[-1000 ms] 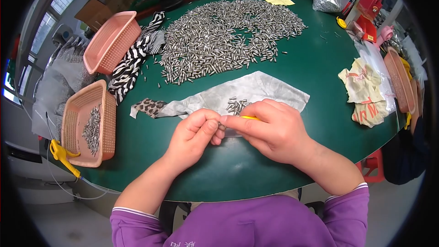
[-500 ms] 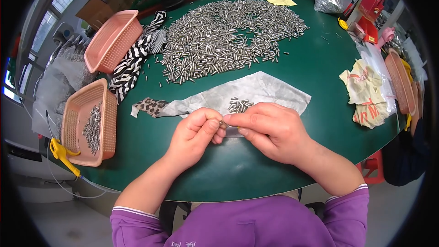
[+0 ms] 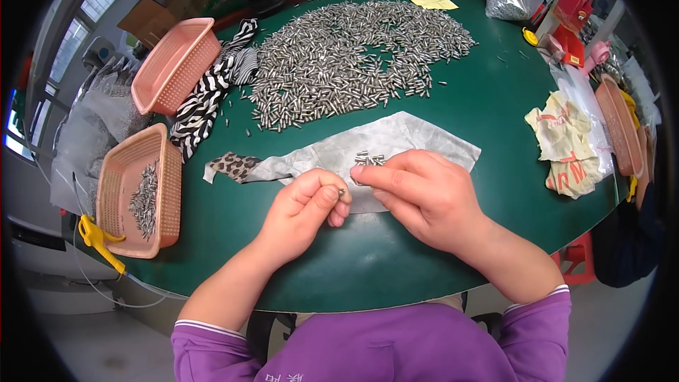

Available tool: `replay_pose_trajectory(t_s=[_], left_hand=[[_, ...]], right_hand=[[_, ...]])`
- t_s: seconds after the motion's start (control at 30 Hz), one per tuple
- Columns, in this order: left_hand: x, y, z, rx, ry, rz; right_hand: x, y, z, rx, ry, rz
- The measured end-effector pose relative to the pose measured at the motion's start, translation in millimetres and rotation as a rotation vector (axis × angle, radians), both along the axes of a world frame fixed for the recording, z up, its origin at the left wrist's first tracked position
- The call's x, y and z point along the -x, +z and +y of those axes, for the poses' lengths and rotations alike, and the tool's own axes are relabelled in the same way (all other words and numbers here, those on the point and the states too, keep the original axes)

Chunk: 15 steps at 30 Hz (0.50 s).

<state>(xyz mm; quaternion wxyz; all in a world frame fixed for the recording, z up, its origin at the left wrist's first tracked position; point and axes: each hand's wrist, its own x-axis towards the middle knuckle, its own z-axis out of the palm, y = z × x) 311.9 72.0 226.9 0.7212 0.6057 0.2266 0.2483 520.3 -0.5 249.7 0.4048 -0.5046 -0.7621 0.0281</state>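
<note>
My left hand [image 3: 300, 205] is closed, with a small metal pin [image 3: 341, 192] pinched between thumb and curled fingers. Its end pokes out by the thumb tip. Just to the right, my right hand [image 3: 424, 194] hovers over a grey cloth [image 3: 417, 134], fingers bent and drawn together. A dark speck shows at its fingertips, too small to make out. Beyond those fingers, a little heap of metal pins [image 3: 366, 158] lies on the cloth, partly covered by the hand. A leopard-print patch [image 3: 235, 165] forms the cloth's left end.
A broad pile of metal pins [image 3: 332, 64] spreads over the green table [image 3: 488, 240]. On the left are a pink basket [image 3: 177, 64], another basket [image 3: 106, 191] with pins, a zebra-striped cloth [image 3: 198, 110] and a yellow air gun [image 3: 95, 235]. Crumpled plastic [image 3: 562, 141] lies right.
My right hand has drawn away from the left, its fingertips now at the small heap on the cloth. The left hand has stayed nearly in place, still gripping the pin.
</note>
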Motion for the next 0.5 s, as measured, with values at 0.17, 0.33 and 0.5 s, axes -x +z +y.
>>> replay_pose_trajectory(t_s=[0.17,0.33,0.5], left_hand=[[-3.4,-0.3,-1.5,-0.094,0.061,0.009],[-3.5,-0.7,-2.8,-0.093,0.092,0.023],[-2.5,-1.4,-2.6,-0.035,0.075,-0.022]], right_hand=[[2.8,-0.4,-0.7,0.037,0.103,0.124],[3.3,-2.4,0.2,0.052,0.119,0.128],[4.4,-0.6,-1.3,0.070,0.108,0.119]])
